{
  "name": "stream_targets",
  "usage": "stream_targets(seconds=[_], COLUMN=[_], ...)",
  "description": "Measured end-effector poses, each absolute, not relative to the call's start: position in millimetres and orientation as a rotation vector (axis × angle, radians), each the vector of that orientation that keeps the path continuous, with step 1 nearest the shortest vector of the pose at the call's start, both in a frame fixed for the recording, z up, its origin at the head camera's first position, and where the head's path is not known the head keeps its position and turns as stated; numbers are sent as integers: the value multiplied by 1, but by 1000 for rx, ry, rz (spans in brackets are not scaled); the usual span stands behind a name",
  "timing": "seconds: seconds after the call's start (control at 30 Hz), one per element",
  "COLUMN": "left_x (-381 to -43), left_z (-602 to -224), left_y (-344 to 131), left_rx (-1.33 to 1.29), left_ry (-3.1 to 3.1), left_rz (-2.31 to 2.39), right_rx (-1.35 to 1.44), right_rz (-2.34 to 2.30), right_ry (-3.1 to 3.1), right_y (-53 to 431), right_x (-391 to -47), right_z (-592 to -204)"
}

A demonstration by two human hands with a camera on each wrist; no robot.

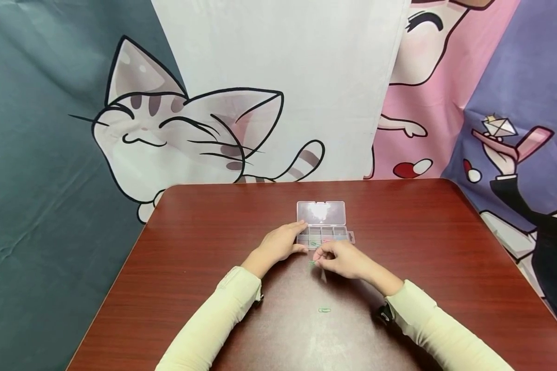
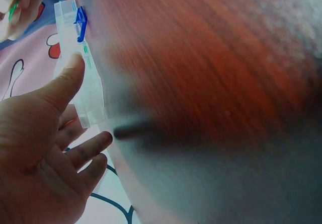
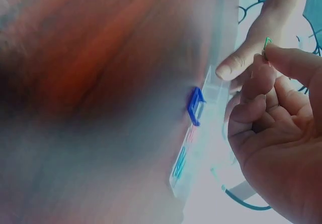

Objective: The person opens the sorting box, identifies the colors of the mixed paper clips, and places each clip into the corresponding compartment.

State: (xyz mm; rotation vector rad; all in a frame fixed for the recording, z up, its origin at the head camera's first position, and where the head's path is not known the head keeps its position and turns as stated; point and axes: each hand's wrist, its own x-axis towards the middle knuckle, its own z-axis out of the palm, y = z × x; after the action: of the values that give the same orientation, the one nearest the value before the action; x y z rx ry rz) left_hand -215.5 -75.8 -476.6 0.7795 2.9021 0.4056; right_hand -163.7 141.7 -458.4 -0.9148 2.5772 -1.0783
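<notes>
A clear plastic compartment box (image 1: 302, 240) lies on the table with its lid (image 1: 321, 212) raised at the back. Several coloured paper clips show in its front compartments. My left hand (image 1: 278, 243) holds the box's left end, thumb at the front wall and index finger toward the hinge. Just in front of the box, my right hand (image 1: 343, 258) pinches a green paper clip (image 3: 267, 43) between thumb and index finger, other fingers curled. Another green paper clip (image 1: 324, 310) lies on the table, nearer me. A blue piece (image 2: 81, 23) shows at the box's front wall.
The brown wooden table (image 1: 204, 226) has a glossy top that reflects light. Its far edge stands against a cloth backdrop (image 1: 283, 46) printed with cartoon figures. A clear hanging tab (image 1: 351, 237) sticks out from the box's right end.
</notes>
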Motion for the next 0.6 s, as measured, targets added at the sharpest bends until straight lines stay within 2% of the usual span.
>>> stream_targets(seconds=[0.6], left_x=[-215], left_z=[-477], left_y=[-75], left_rx=[772], left_ry=[2893], left_rz=[406], right_rx=[-666], right_rz=[-1157], right_ry=[2676], right_y=[150], right_x=[-190], right_z=[-457])
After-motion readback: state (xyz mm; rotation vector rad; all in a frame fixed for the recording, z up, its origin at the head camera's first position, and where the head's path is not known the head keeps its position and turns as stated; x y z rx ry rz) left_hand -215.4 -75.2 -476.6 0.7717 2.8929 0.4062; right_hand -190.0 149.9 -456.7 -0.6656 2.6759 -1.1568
